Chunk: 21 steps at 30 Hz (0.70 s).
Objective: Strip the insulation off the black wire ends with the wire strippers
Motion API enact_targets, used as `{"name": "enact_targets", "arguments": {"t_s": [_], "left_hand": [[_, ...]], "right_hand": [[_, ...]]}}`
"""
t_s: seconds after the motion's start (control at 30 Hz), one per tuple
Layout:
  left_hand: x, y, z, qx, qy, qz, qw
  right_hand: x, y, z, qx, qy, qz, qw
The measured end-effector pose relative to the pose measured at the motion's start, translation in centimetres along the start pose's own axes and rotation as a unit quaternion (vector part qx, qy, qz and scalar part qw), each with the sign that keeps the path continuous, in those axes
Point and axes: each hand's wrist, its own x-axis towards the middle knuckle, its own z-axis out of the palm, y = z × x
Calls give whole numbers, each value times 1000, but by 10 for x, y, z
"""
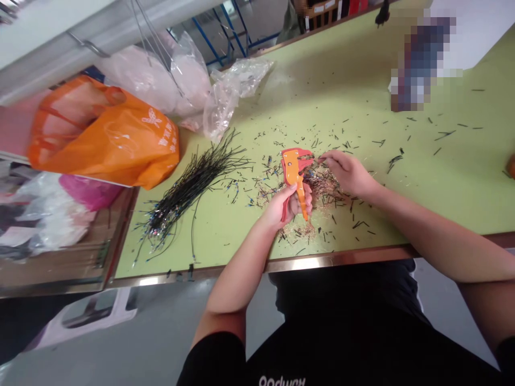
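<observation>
Wire stripper [295,169] handles hidden in left hand [287,203]

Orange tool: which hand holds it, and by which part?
The left hand grips the orange wire stripper by its handles. The right hand pinches something thin at its head; what it is cannot be told.

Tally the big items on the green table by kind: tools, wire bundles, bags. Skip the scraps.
Wire stripper, orange, held in the left hand: 1
Bundle of black wires: 1
Orange plastic bag: 1
Clear plastic bags, bunched together, count approximate: 2
Total: 5
The right hand is at the stripper's head; what it pinches is too small to tell.
</observation>
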Motion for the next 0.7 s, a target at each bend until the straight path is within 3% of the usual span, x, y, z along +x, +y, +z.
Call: {"name": "enact_targets", "arguments": {"t_s": [0.1,0.2,0.37,0.7], "left_hand": [[-2,4,-8,59,26,19,998],[-5,6,-11,76,1,21,997],[-7,2,-8,55,-61,1,997],[-6,0,-2,54,-67,-11,996]], "right_hand": [[2,2,-9,-26,-17,-37,999],[0,-2,-11,-38,-32,-66,997],[-5,-10,-10,-32,-29,-63,997],[-7,-12,-7,-40,-9,-59,997]]}}
